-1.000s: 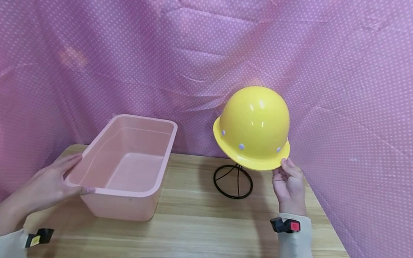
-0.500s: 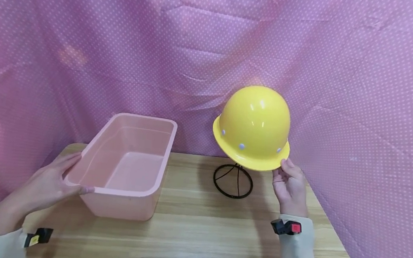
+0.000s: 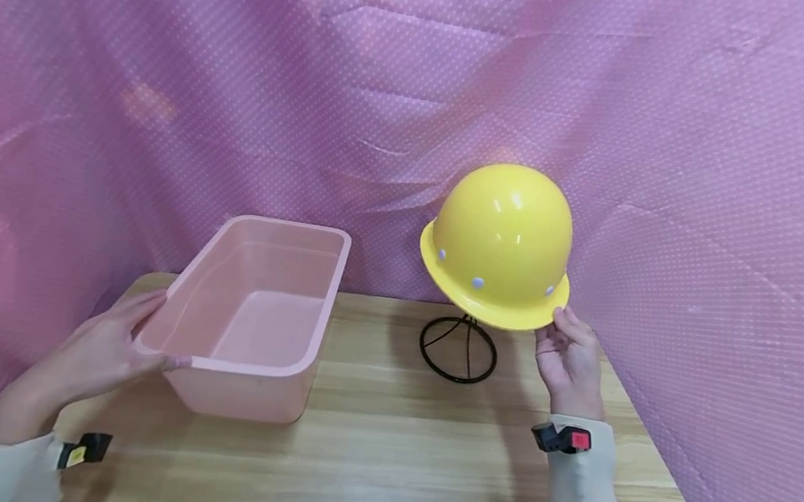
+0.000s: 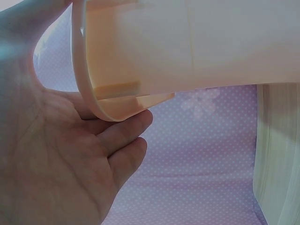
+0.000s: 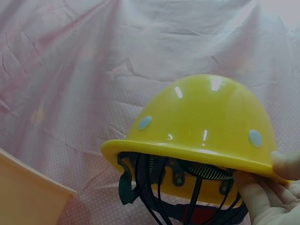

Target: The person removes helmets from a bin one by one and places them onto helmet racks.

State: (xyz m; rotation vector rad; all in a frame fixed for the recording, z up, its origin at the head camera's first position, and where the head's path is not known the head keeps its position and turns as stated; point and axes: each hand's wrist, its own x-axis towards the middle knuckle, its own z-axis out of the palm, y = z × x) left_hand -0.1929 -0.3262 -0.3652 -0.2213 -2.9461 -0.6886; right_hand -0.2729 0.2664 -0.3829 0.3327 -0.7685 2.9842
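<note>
I see my right hand (image 3: 569,362) at the helmet (image 3: 501,240), thumb on top of the brim's right edge and fingers (image 5: 262,197) curled under it, so it pinches the brim. The helmet sits on a black wire stand (image 3: 459,349) at the back of the table (image 3: 382,459), right of centre, with the brim tilted down toward me. From the right wrist view I can see the straps and webbing inside the shell, with the stand's wires running up through them.

My left hand (image 3: 109,348) is on the near left corner of the pink bin (image 3: 250,317). Its fingers lie nearly straight along the outer wall and the thumb rests over the rim; the left wrist view shows the palm (image 4: 56,154) flat under the lip, fingers relaxed rather than clenched. The bin stands on the table's left half, open side up, well apart from the helmet and stand.

Pink dotted cloth (image 3: 169,99) hangs behind and along both sides, close to the helmet's back and right. Bare wood lies between bin and stand. Each wrist carries a small black clip (image 3: 560,438) at the cuff.
</note>
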